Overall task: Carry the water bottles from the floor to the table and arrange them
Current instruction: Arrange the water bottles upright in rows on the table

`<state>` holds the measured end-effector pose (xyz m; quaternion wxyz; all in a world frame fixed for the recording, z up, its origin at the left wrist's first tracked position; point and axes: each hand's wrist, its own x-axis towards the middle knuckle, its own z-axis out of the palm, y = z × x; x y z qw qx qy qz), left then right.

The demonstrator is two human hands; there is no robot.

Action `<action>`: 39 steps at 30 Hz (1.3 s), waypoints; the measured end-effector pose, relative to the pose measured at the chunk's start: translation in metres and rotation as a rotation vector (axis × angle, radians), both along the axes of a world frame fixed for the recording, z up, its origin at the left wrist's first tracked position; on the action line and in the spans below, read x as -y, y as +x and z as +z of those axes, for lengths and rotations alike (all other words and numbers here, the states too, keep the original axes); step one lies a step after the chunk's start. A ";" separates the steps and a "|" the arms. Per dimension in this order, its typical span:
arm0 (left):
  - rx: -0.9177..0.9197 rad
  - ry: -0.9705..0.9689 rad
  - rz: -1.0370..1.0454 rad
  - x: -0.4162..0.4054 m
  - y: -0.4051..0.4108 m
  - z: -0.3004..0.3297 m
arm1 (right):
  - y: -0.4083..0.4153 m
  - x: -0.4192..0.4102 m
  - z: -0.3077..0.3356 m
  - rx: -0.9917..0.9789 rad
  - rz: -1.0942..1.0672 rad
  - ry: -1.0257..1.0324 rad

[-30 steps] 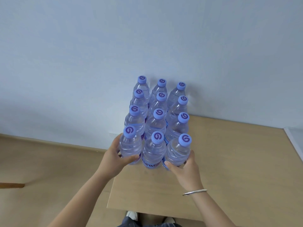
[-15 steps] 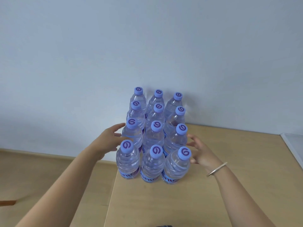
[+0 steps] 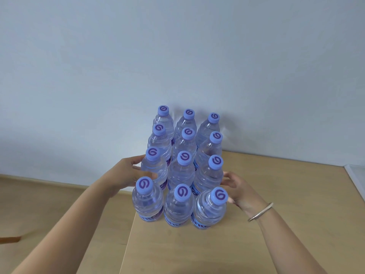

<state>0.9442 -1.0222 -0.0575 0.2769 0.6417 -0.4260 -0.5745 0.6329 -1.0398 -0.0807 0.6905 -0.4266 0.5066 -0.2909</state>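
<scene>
Several clear water bottles with blue caps stand upright in three tight columns on the wooden table, at its left edge against the wall. My left hand touches the left side of the second-row left bottle with its fingers and thumb spread. My right hand reaches to the right side of the second-row right bottle, fingers loosely extended; the front right bottle partly hides them.
The pale wall rises directly behind the bottles. Wooden floor lies left of the table's edge. A white ledge shows at the far right. A silver bangle circles my right wrist.
Both hands let go of the front-row bottles and moved back along the sides of the block to the second row. The view has tilted up slightly.
</scene>
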 end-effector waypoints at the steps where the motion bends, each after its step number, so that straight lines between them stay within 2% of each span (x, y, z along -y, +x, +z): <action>1: 0.002 0.000 -0.011 0.000 0.000 0.001 | 0.000 0.000 0.001 0.000 0.000 0.007; 6: 0.035 0.037 -0.120 0.008 0.019 0.020 | -0.011 0.008 0.005 -0.045 0.076 0.079; 10: -0.049 -0.052 0.083 0.038 0.028 0.039 | -0.014 0.041 0.012 -0.234 -0.151 0.078; 13: 0.078 0.021 0.039 0.057 0.012 0.040 | 0.003 0.058 0.022 -0.172 -0.141 0.084; 15: 0.086 0.059 -0.025 0.065 0.001 0.033 | 0.013 0.064 0.023 -0.117 -0.088 0.088; 18: 0.090 0.016 0.008 0.070 -0.007 0.025 | 0.018 0.065 0.024 -0.104 -0.030 0.052; 26: 0.110 -0.002 0.003 0.073 -0.003 0.020 | 0.021 0.061 0.021 -0.069 -0.041 0.002; 31: 0.101 0.147 -0.160 0.082 0.009 0.034 | 0.017 0.071 0.030 -0.086 -0.064 0.165; 36: 0.034 0.121 0.036 0.106 0.014 0.054 | 0.012 0.100 0.036 -0.122 -0.279 0.231; 39: -0.001 0.112 0.057 0.115 -0.001 0.056 | 0.022 0.108 0.041 -0.063 -0.227 0.256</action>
